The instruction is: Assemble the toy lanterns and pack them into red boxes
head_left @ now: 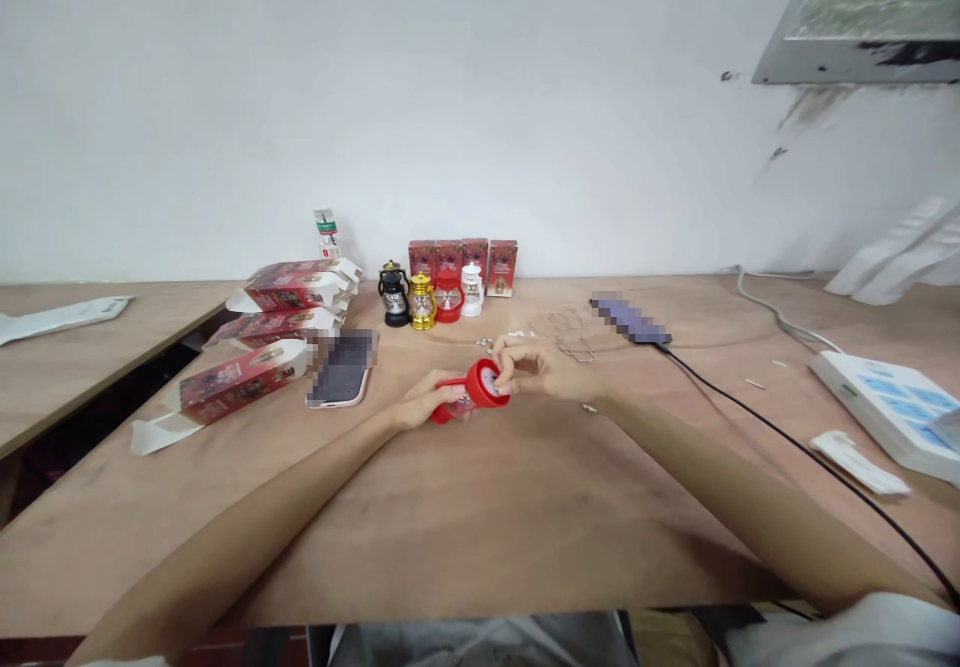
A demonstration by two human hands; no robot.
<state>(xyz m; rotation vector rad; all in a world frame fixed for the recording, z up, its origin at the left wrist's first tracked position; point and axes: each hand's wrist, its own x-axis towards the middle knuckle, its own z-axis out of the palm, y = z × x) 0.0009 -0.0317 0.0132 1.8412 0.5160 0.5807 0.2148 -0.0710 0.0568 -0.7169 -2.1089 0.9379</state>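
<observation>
Brown wood lies before you, your forearms reaching in over the near edge of the tabletop (480,547). Toward its right side you have a crumpled white strip (859,462), near a white box with blue squares (892,407). Over the tabletop's middle is the red-and-clear lantern (475,394), tilted, its round end facing your right hand (544,369). Your left hand (421,405) is wrapped around its body. The thumb and fingers of your right are bent at the pale disc in that end; I cannot tell whether they pinch a small part or only press there.

Toward the left edge, an unfolded red carton (240,382) lies with flaps out, near a dark-screened phone (345,372). Just beyond your right hand are thin wire loops (577,349); farther right, a purple phone (637,322) trails a black cable (780,437) toward the near edge. More red cartons (289,292) are piled toward the far left corner. Near the far edge stand a black lantern (394,297), a gold lantern (422,307), a second red lantern (448,301) and a white lantern (472,297), with upright red boxes (502,267) behind them.
</observation>
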